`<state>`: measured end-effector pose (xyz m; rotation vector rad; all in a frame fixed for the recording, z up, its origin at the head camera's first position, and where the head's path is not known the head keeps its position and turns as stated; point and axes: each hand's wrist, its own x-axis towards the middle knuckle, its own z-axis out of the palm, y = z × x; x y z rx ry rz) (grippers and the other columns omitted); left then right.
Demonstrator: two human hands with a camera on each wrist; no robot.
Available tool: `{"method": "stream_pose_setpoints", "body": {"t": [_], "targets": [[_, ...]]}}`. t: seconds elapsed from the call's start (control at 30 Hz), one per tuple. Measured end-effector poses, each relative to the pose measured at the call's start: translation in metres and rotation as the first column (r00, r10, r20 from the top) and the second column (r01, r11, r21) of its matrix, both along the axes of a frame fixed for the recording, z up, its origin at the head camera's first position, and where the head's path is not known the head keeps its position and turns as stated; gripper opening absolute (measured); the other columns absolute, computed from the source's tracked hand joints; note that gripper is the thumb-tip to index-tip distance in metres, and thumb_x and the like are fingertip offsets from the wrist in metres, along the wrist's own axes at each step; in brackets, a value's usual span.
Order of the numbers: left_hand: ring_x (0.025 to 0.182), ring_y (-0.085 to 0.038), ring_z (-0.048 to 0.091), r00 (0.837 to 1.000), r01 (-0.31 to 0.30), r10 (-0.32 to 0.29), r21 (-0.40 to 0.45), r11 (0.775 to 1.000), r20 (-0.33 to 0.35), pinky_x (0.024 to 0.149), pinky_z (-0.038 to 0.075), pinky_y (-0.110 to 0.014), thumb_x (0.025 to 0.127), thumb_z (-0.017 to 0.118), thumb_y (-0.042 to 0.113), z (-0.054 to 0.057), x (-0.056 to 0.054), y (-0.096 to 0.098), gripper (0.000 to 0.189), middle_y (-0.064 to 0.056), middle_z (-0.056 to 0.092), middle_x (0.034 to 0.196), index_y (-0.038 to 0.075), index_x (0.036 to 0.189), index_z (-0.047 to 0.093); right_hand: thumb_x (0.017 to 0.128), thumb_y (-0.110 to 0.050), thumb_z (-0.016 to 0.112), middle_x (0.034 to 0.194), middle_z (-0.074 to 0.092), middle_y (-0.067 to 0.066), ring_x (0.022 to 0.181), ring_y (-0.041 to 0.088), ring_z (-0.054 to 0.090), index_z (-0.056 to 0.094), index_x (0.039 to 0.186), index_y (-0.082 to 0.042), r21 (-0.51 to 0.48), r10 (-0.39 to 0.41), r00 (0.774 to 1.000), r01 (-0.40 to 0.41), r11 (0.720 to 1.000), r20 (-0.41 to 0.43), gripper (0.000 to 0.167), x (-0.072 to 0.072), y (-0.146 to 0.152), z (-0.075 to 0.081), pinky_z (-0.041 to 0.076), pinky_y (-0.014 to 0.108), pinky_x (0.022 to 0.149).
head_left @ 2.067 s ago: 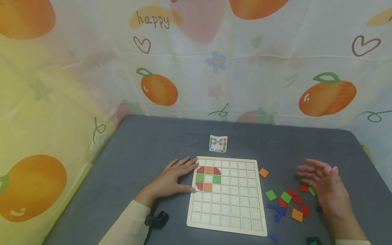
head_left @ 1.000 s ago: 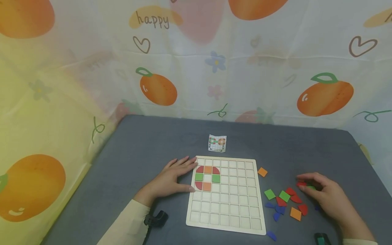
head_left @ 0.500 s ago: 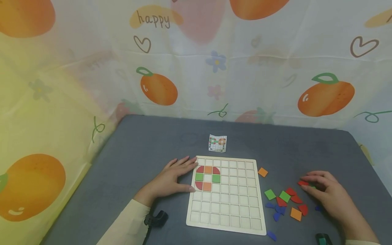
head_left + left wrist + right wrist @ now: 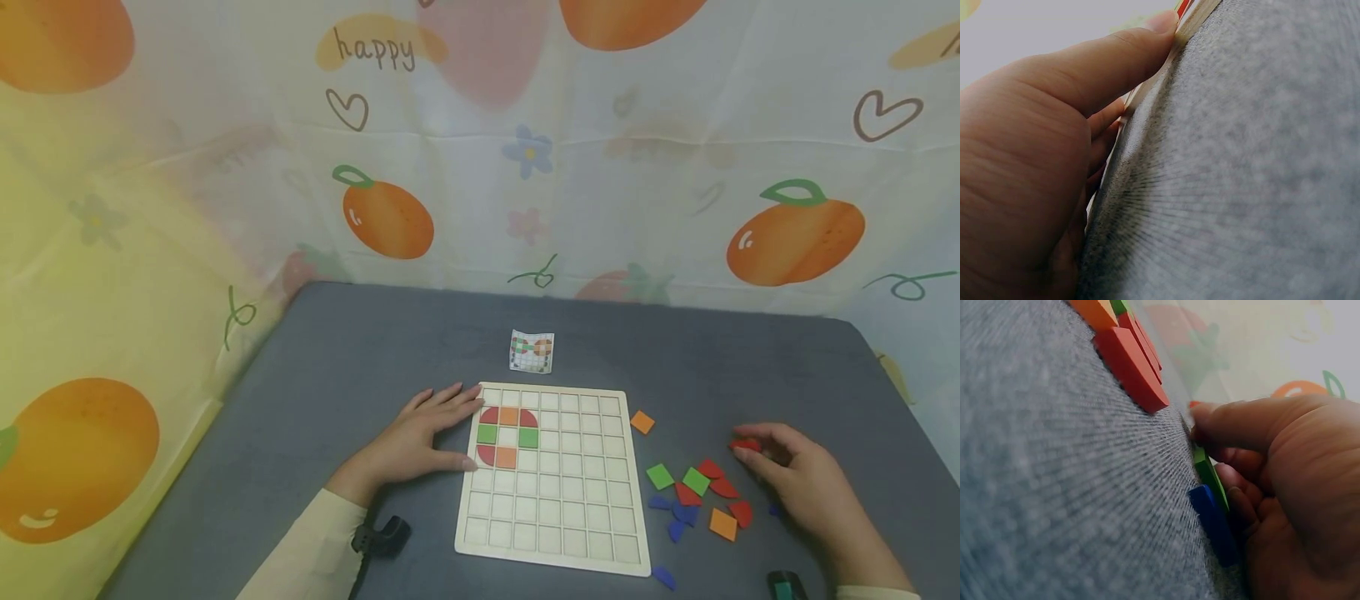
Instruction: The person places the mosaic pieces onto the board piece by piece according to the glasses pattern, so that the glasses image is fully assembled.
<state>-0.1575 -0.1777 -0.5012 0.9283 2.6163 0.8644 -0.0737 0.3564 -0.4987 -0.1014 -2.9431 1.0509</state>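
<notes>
My left hand (image 4: 420, 442) lies with fingers spread along the left edge of a pale wooden grid board (image 4: 551, 543), thumb and fingertips touching its rim. In the left wrist view the thumb (image 4: 1129, 62) presses on that edge. Red quarter-round tiles, orange squares and green squares (image 4: 528, 437) fill cells at the board's upper left. To the right of the board, my right hand (image 4: 813, 483) pinches a red tile (image 4: 746, 445) between thumb and forefinger, mostly covered by the fingertips. Below those fingers, the right wrist view has a green tile (image 4: 1211, 478) and a blue tile (image 4: 1213, 525).
Loose red, green (image 4: 660, 477), orange (image 4: 723, 524) and blue (image 4: 684, 512) tiles lie between board and right hand. One orange square (image 4: 642, 422) sits by the board's right edge. A small printed pattern card (image 4: 532, 352) lies behind the board. A patterned cloth hangs behind the table.
My right hand has come down from a raised, loose pose onto the tiles and now pinches a red one. The green tile beside it is now hidden in the head view. My left hand stays put.
</notes>
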Motion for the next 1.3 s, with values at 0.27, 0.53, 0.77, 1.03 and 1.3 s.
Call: {"method": "stream_pose_setpoints", "body": {"t": [0.27,0.53,0.77,1.03,1.3], "targets": [[0.164,-0.026,0.018,1.0,0.006,-0.006,0.011,1.0,0.0,0.128,0.004,-0.062,0.092,0.084,0.059,0.001,0.0,-0.001,0.095,0.01,0.031,0.175,0.022,0.17,0.043,0.108,-0.022,0.075,0.104,0.075,0.008,0.082,-0.001,0.06,0.075,0.125,-0.001,-0.057,-0.067,0.994,0.062,0.996,-0.086,0.027,0.002,-0.007,0.0,0.049,0.022,0.064],[0.164,-0.025,0.017,1.0,0.011,-0.011,0.017,1.0,-0.004,0.128,0.004,-0.062,0.093,0.083,0.058,-0.001,0.0,-0.001,0.094,0.009,0.031,0.176,0.022,0.17,0.043,0.104,-0.023,0.08,0.105,0.078,0.001,0.087,-0.01,0.06,0.08,0.126,-0.005,-0.099,-0.083,0.985,0.069,0.993,-0.148,0.028,0.003,-0.024,0.007,0.047,0.014,0.069],[0.165,-0.023,0.016,1.0,0.011,-0.011,0.008,1.0,-0.001,0.128,0.003,-0.059,0.093,0.083,0.059,-0.001,0.0,-0.001,0.096,0.011,0.029,0.176,0.023,0.171,0.041,0.103,-0.018,0.081,0.096,0.079,0.001,0.081,0.007,0.068,0.079,0.114,-0.003,-0.224,-0.057,0.99,0.027,0.974,-0.127,0.019,0.003,-0.045,0.015,0.053,0.02,0.067],[0.165,-0.023,0.015,1.0,0.007,-0.007,0.007,1.0,0.001,0.128,0.003,-0.06,0.093,0.083,0.06,-0.001,0.0,-0.001,0.096,0.012,0.028,0.176,0.023,0.17,0.041,0.105,-0.032,0.078,0.114,0.076,0.005,0.088,0.014,0.068,0.081,0.12,-0.012,-0.247,-0.01,1.0,0.011,0.969,0.008,0.025,0.001,-0.068,0.023,0.057,0.029,0.07],[0.165,-0.022,0.015,1.0,0.007,-0.007,0.0,1.0,-0.002,0.128,0.003,-0.059,0.093,0.082,0.061,-0.001,0.0,-0.001,0.096,0.012,0.027,0.176,0.025,0.171,0.04,0.106,-0.012,0.075,0.107,0.079,0.011,0.092,0.018,0.077,0.077,0.118,0.001,-0.479,0.075,0.997,-0.071,0.875,-0.011,0.017,-0.002,-0.099,0.025,0.063,0.032,0.075]]}}
